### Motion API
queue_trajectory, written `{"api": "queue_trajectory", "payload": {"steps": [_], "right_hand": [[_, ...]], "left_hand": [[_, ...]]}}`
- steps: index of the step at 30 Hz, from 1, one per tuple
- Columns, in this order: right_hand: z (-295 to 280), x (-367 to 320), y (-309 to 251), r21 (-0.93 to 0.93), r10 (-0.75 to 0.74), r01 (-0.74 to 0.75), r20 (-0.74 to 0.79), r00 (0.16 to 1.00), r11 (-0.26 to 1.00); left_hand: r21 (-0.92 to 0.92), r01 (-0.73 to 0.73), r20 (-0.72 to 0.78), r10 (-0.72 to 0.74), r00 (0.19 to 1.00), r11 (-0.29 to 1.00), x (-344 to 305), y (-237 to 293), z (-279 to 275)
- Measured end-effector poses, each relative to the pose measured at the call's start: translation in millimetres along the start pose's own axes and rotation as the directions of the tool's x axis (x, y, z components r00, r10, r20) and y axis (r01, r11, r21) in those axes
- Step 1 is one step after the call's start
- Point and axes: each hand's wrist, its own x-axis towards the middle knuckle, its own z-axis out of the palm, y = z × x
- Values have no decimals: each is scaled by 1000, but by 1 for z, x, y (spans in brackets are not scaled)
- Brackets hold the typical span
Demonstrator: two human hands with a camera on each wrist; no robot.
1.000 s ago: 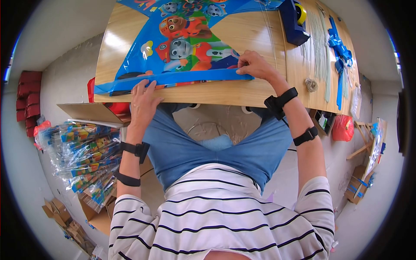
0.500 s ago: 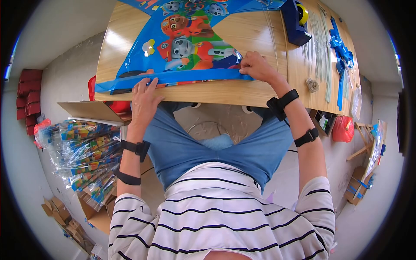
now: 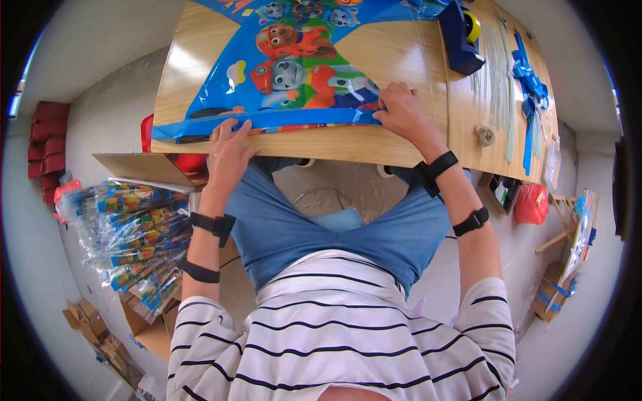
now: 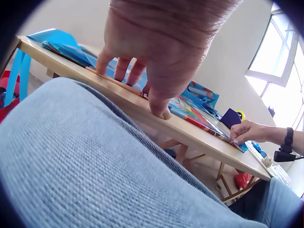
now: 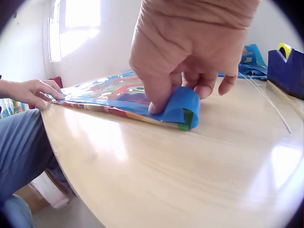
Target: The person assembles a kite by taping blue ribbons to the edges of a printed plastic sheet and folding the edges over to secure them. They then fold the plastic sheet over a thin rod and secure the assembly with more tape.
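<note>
A blue plastic sheet (image 3: pixel 307 77) printed with cartoon dogs lies on the wooden table, a blue strip (image 3: pixel 301 118) running along its near edge. My left hand (image 3: pixel 231 144) rests on the left part of that strip, fingers spread and fairly straight, with the thumb toward the table edge. At the strip's right end, my right hand (image 3: pixel 401 113) pinches the sheet's corner. In the right wrist view the blue end (image 5: pixel 183 107) curls upward between thumb and fingers, a green patch showing inside the curl.
A dark blue tape dispenser (image 3: pixel 461 43) with yellow tape stands at the back right. Pale thin strands (image 3: pixel 496 73), a small coil of twine (image 3: pixel 485 136) and blue ribbons (image 3: pixel 530 83) lie right. Plastic-wrapped printed packs (image 3: pixel 134 234) are at the left beside an open cardboard flap (image 3: pixel 140 169).
The strip's right end, which stuck out flat past my right fingers, is now curled up in them. My left hand stays on the strip. The whole head view has shifted slightly.
</note>
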Motion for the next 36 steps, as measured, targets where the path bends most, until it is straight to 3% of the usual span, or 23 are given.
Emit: {"api": "queue_trajectory", "payload": {"steps": [2,5,8,11,15,22,25,28,36], "right_hand": [[-3,-4,-6,32,21,-19,-61,998,999],[3,-7,-16,71,6,17,-314,950,997],[5,-6,-50,105,-55,100,-365,930,989],[22,-3,-111,8,-260,276,-314,913,961],[48,4,-179,126,-370,397,-194,909,909],[85,9,-194,117,-397,408,-105,912,905],[85,11,-195,105,-392,401,-97,915,910],[84,9,-195,114,-388,396,-86,918,911],[81,11,-195,113,-387,395,-83,918,912]], "left_hand": [[-2,-10,-6,10,1000,1000,0,-1,2],[10,-15,-15,15,1000,1000,0,0,0],[32,3,-2,-2,1000,999,0,4,-4],[46,19,11,-20,1000,999,-1,4,-5],[47,39,7,-39,999,998,-1,6,-6],[-4,17,-9,-17,1000,1000,0,-2,-9],[-53,51,-91,-56,994,997,14,-23,-16],[74,117,-33,-115,993,990,33,-47,-36],[32,282,340,-275,899,959,70,-81,-44]]}}
